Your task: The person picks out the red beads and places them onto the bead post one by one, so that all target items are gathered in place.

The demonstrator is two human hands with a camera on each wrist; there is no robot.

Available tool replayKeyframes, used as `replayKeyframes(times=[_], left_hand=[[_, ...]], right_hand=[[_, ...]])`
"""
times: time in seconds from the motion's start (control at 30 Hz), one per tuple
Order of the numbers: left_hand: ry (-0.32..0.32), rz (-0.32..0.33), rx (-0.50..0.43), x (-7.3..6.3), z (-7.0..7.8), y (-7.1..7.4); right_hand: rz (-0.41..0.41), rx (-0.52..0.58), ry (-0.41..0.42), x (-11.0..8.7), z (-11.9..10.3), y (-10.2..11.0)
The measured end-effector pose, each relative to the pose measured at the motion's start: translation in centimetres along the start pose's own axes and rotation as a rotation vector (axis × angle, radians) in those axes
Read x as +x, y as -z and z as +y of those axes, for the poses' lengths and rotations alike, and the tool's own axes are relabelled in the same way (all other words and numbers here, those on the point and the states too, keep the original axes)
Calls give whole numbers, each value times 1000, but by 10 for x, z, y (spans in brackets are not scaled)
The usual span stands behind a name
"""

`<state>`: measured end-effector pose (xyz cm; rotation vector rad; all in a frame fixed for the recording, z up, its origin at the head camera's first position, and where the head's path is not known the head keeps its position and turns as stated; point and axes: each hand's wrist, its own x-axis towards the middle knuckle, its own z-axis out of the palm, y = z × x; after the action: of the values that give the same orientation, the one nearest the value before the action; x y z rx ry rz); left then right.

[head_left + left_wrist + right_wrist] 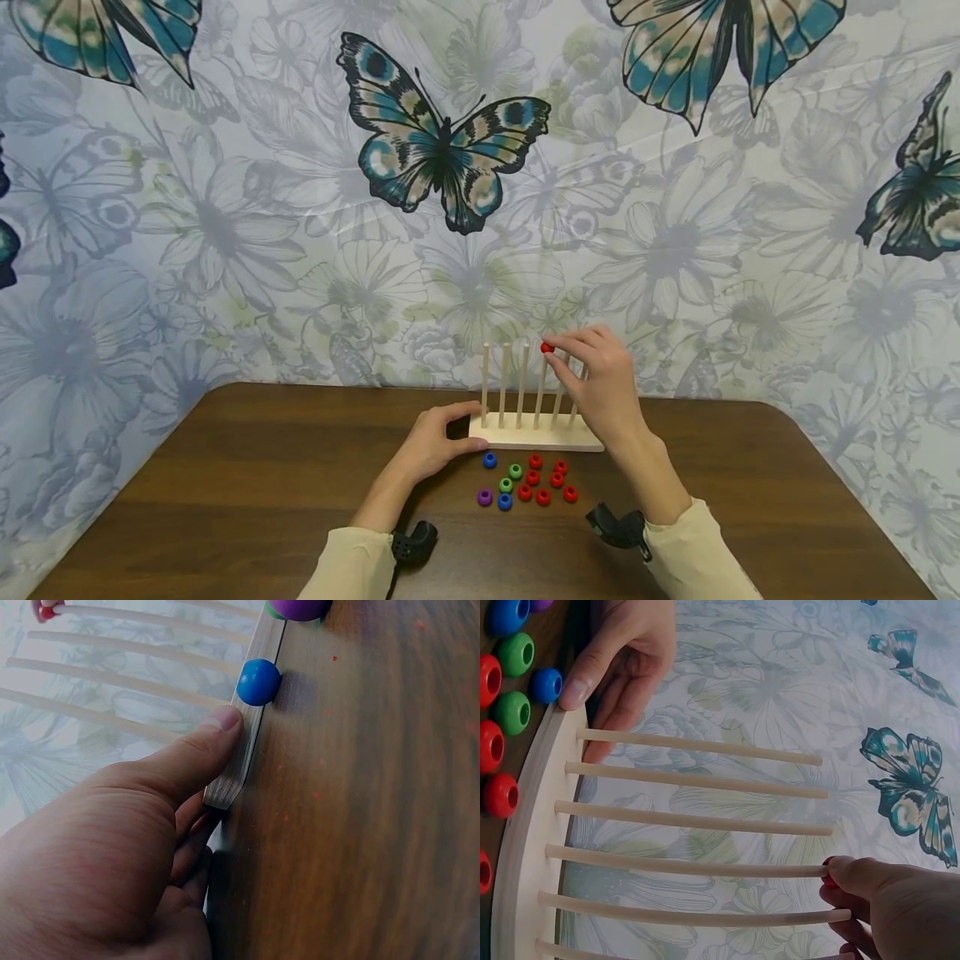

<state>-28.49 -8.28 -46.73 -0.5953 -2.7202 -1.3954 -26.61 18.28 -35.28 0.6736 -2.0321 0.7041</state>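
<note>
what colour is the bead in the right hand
The bead the right hand pinches is red, seen best in the head view.

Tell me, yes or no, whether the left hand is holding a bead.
No, the left hand grips one end of the wooden base.

The left hand (120,832) holds a wooden base (240,759), blue bead (259,682) nearby.

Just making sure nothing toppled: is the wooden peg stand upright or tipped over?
Upright. The head view shows the peg stand base-down on the table, its pegs pointing up, with the left hand holding one end.
</note>
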Motion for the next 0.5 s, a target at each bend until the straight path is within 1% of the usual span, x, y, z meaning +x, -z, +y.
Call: replayKeyframes(times=[0.17,0.27,0.4,0.5], left_hand=[[-6,2,4,0,-2,-1],[-5,1,7,0,-2,-2],[-5,-2,6,1,-3,-2],[-4,-4,6,1,-2,0]], right_hand=[[-18,7,17,-3,1,0],[-24,33,-3,-7,1,4],[7,64,-42,-12,2,14],[51,73,-41,-18,5,22]])
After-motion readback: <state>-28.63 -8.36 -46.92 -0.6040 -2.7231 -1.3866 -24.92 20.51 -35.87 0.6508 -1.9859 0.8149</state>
